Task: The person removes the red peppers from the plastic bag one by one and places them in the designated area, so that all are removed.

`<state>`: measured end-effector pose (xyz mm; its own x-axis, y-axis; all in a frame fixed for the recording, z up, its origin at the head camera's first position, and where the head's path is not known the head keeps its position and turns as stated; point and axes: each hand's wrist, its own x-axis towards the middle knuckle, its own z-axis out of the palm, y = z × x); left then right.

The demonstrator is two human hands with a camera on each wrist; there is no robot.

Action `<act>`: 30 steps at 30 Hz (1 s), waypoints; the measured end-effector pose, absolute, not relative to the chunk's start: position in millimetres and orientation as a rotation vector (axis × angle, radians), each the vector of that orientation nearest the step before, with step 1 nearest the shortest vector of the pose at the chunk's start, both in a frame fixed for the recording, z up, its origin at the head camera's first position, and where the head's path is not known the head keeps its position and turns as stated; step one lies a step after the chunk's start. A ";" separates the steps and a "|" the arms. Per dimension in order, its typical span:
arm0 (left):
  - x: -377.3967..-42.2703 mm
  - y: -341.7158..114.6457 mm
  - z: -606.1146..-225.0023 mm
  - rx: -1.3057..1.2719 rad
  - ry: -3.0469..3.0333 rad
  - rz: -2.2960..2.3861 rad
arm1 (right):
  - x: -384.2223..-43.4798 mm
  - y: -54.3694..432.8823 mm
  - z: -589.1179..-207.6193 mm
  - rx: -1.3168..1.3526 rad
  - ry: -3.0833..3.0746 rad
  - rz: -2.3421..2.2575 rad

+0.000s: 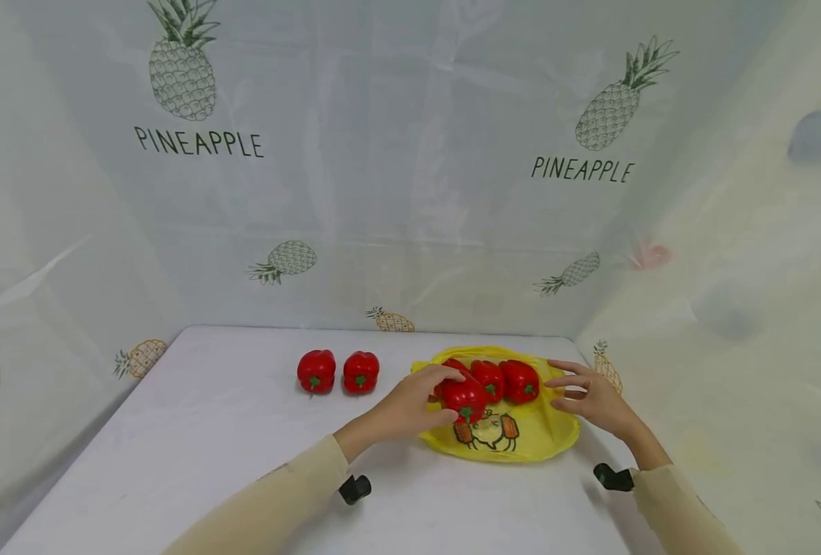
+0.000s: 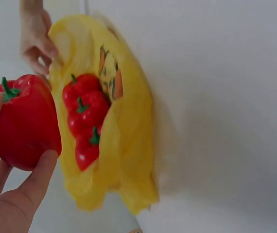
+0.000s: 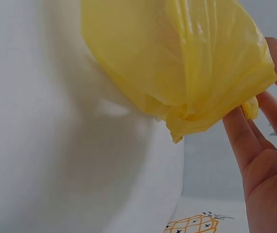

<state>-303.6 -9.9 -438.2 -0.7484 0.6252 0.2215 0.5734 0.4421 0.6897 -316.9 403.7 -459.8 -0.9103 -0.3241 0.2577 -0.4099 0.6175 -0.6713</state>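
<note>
My left hand (image 1: pixel 410 402) holds a red bell pepper (image 1: pixel 462 395) with a green stem, its thumb and fingers spread round the sides. The pepper is over the left part of a yellow plastic bag (image 1: pixel 545 435). Inside the bag lie three more red peppers (image 2: pixel 86 108), stems showing; in the head view the held pepper partly hides one of them. At the bag's right edge, my right hand (image 1: pixel 596 399) grips the rim with bent, spread fingers. The right wrist view shows the yellow plastic (image 3: pixel 216 73) drawn up between thumb and fingers.
Two red peppers (image 1: pixel 316 371) stand side by side on the white table (image 1: pixel 195 432), left of the bag. A pale sheet with pineapple prints (image 1: pixel 382 193) hangs behind the table and along both sides. A cartoon figure (image 1: pixel 488 432) is printed on the bag's front.
</note>
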 end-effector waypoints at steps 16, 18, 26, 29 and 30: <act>-319.4 -80.5 -426.6 0.974 2.679 1.383 | -311.6 393.2 -466.1 0.567 -2.627 1.163; -319.9 -86.9 -425.5 0.954 2.702 1.376 | -311.8 392.8 -468.1 0.575 -2.610 1.149; -321.6 -114.3 -422.3 0.816 2.815 1.334 | -314.6 393.6 -473.4 0.586 -2.582 1.143; -321.5 -124.2 -420.5 0.800 2.824 1.344 | -315.0 392.9 -473.3 0.593 -2.576 1.149; -321.5 -127.7 -419.8 0.795 2.815 1.360 | -315.1 392.5 -473.1 0.596 -2.576 1.148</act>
